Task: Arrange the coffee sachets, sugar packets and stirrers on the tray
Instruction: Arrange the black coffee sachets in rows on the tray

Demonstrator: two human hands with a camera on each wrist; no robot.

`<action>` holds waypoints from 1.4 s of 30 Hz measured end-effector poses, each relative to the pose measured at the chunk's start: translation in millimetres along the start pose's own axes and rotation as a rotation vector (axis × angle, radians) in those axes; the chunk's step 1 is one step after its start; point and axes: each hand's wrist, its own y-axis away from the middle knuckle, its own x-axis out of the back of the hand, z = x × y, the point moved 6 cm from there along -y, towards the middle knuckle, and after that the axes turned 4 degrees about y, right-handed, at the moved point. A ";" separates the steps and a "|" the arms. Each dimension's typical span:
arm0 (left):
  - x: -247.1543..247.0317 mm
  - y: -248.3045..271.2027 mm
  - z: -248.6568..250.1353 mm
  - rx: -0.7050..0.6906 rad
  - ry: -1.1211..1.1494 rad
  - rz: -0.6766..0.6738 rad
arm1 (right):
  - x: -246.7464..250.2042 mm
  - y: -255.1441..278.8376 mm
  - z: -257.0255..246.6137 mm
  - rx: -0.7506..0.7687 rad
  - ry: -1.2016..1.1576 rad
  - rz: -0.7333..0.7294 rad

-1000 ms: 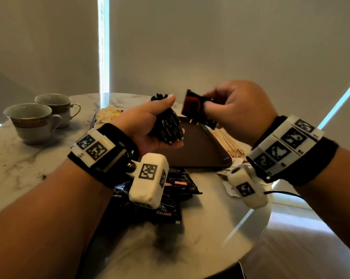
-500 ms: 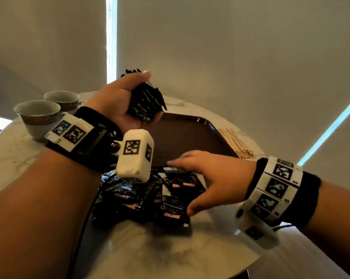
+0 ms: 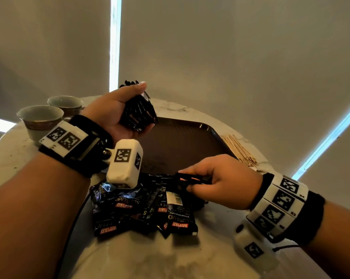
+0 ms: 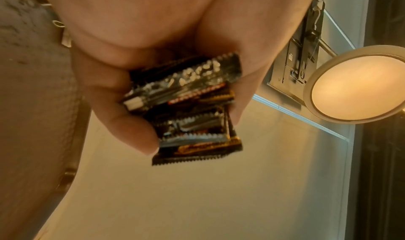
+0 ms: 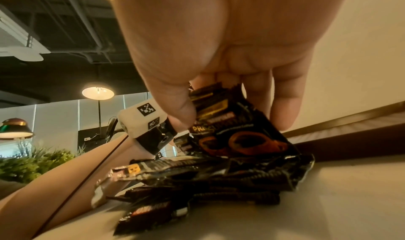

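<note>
Black foil coffee sachets (image 3: 144,210), red KOPIKO labels, SUPREMO lettering, marble table (image 3: 129,258)

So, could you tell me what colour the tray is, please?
The tray is dark brown, clearest in the head view.

Head view downward; wrist views close, upward.

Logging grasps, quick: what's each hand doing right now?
Left hand: holds a stack of coffee sachets.
Right hand: pinches one sachet from the pile.
</note>
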 end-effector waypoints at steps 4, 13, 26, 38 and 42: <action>4.2 -0.2 -5.9 0.017 0.027 -0.009 | 2.8 2.6 0.9 0.025 0.102 0.064; 12.4 0.8 -7.3 0.043 0.046 0.018 | 13.5 0.4 2.3 0.086 0.269 0.185; 7.5 0.6 -14.6 0.077 0.002 -0.011 | 94.9 8.9 8.1 0.018 0.065 0.634; -16.3 -5.7 -0.8 -0.080 0.231 -0.172 | 75.3 -72.4 -49.1 0.333 -0.190 0.773; -22.8 -10.8 25.0 -0.156 0.200 -0.247 | 81.1 -104.0 -53.5 0.408 -0.297 0.706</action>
